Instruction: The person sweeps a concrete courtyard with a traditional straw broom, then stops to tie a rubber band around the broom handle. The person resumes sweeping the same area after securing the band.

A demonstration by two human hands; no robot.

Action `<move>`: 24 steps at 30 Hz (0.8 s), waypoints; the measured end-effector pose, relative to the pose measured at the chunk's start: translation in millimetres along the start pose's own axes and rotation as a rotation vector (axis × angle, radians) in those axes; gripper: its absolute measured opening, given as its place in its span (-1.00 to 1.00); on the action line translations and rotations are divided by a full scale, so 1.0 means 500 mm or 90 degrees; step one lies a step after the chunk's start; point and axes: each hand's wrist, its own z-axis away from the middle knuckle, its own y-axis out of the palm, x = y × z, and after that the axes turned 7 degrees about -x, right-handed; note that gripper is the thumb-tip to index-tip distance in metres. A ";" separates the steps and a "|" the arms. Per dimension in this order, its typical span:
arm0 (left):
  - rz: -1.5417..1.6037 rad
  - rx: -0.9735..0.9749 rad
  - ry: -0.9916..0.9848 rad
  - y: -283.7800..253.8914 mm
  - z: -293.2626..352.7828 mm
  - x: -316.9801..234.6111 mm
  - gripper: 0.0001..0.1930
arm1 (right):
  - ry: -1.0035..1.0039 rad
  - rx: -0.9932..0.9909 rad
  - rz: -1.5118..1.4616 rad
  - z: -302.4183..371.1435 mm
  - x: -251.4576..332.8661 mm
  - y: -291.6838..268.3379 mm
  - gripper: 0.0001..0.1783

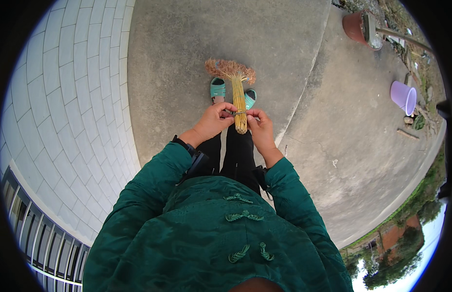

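A straw broom (240, 100) stands in front of my legs, its yellow stalks bundled and cut ends toward me. Its bushy reddish-brown head (230, 69) points away, beyond my feet. Round the stalks, close to the cut ends, runs a thin dark tie (240, 113); whether it is string or wire I cannot tell. From the left side, my left hand (217, 118) pinches at this tie with thumb and forefinger. Opposite it, my right hand (261, 127) has its fingertips closed at the tie's other side, against the stalks.
My feet in teal slippers (217, 88) stand on the concrete ground (172, 58). A white tiled wall (70, 78) with a barred window (36, 233) rises at left. To the far right are a reddish bucket (353, 28), a long pole (403, 37) and a purple bucket (402, 96).
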 end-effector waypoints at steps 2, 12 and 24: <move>0.003 0.018 -0.031 -0.003 -0.001 -0.008 -0.73 | -0.004 0.018 0.008 0.004 0.003 -0.005 -0.85; -0.040 -0.003 0.010 -0.007 -0.021 0.002 -0.79 | -0.011 -0.014 0.072 -0.012 -0.002 0.001 -0.86; -0.051 -0.118 -0.052 0.006 0.000 -0.002 -0.92 | -0.373 0.004 0.373 -0.017 0.021 -0.003 -0.87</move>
